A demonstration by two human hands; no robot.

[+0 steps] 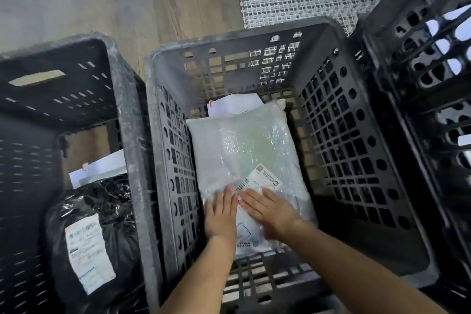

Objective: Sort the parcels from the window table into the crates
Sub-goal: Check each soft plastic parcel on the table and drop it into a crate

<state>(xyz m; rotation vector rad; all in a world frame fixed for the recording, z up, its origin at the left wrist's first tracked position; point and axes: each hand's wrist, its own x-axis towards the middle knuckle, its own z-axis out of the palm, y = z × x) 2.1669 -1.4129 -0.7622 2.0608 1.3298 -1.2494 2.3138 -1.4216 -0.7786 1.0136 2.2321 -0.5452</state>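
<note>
Head view: the white bubble-wrap parcel (pixel 244 160) lies flat in the middle crate (pixel 254 41), its near end under both my hands. My left hand (pixel 221 214) and right hand (pixel 270 211) press on it, fingers straight and together. A white envelope (pixel 234 104) peeks out beyond it. The left crate (pixel 112 79) holds a black parcel (pixel 102 237).
</note>
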